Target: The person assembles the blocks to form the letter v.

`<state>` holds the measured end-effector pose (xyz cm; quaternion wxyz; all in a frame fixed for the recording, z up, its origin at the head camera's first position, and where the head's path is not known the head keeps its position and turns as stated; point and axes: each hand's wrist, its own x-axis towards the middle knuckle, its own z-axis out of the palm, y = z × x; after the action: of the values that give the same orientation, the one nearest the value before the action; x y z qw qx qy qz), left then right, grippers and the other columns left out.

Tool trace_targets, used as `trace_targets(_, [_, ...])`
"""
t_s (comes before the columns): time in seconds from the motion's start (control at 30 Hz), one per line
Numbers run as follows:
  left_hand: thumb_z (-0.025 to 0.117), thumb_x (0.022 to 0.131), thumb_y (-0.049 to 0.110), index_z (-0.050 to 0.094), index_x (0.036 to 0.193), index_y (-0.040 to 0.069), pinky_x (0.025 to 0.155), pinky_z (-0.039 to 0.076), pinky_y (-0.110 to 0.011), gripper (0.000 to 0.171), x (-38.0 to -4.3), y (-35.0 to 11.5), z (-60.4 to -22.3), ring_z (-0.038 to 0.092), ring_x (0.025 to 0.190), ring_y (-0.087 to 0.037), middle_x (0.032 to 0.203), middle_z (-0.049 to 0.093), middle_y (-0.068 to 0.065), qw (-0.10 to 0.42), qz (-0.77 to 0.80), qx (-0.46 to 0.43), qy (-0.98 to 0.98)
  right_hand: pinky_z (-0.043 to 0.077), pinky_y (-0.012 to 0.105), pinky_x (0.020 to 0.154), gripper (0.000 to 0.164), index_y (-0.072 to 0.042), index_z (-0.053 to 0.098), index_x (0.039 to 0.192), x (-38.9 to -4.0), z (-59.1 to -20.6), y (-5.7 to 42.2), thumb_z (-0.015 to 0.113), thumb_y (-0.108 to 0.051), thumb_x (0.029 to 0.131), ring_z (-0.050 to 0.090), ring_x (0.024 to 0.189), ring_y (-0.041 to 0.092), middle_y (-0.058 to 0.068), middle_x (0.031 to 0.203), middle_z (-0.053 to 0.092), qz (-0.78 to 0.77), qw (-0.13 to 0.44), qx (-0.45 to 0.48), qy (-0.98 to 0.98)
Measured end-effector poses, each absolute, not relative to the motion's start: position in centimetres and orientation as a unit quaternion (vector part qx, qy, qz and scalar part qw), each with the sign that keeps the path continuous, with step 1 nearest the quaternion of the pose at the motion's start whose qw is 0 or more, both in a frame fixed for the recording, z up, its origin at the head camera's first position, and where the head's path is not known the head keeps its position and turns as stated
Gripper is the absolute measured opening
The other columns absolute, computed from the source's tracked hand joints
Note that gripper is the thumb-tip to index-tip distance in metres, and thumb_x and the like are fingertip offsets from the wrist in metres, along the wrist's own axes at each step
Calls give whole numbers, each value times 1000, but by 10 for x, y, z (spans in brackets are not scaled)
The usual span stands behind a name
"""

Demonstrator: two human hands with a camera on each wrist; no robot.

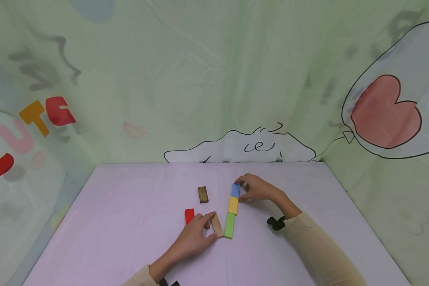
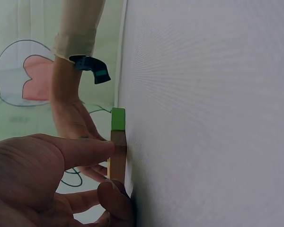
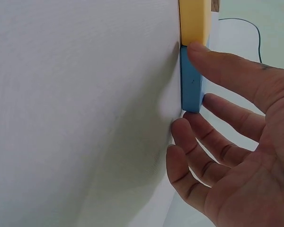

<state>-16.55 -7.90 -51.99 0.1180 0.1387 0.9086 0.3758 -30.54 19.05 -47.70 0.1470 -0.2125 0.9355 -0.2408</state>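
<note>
Fingers of your left hand (image 1: 196, 235) pinch the tan block (image 1: 218, 226) while your right hand (image 1: 259, 188) pinches the far blue block (image 1: 235, 190), apparently for alignment.

On the bench (image 1: 136, 198): red block (image 1: 189, 215), brown block (image 1: 203, 194), tan block (image 1: 218, 227); end to end, green block (image 1: 229, 225), yellow block (image 1: 233, 205), blue block (image 1: 235, 190).

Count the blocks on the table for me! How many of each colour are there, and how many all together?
Red block, partly hidden: 1
Dark brown wooden block: 1
Light tan wooden block: 1
Green block: 1
Yellow block: 1
Blue block: 1
Total blocks in sight: 6
</note>
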Motion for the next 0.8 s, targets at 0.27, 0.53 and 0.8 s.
trace_targets(0.27, [80, 91, 29, 57, 153, 17, 62, 42, -21, 67, -166, -79, -520, 49, 77, -10, 98, 55, 4, 118, 377, 138, 908, 56, 34, 87, 61, -4, 65, 138, -305, -479, 192, 90, -16, 84, 61, 103, 23, 13, 125, 66, -247, 148, -214, 933])
trace_targets(0.53, [80, 91, 26, 57, 152, 16, 62, 42, -21, 66, -166, -79, -520, 49, 78, -10, 98, 56, 2, 113, 380, 143, 907, 55, 35, 88, 60, -6, 65, 138, -307, -481, 194, 89, -17, 85, 60, 103, 22, 12, 125, 66, -244, 148, -211, 935])
trace_targets(0.8, [80, 91, 28, 57, 153, 17, 62, 43, -21, 67, -165, -79, -520, 50, 78, -10, 98, 56, 4, 116, 375, 139, 909, 55, 36, 89, 59, -7, 64, 139, -308, -482, 193, 89, -17, 86, 60, 103, 21, 11, 125, 67, -239, 147, -209, 937])
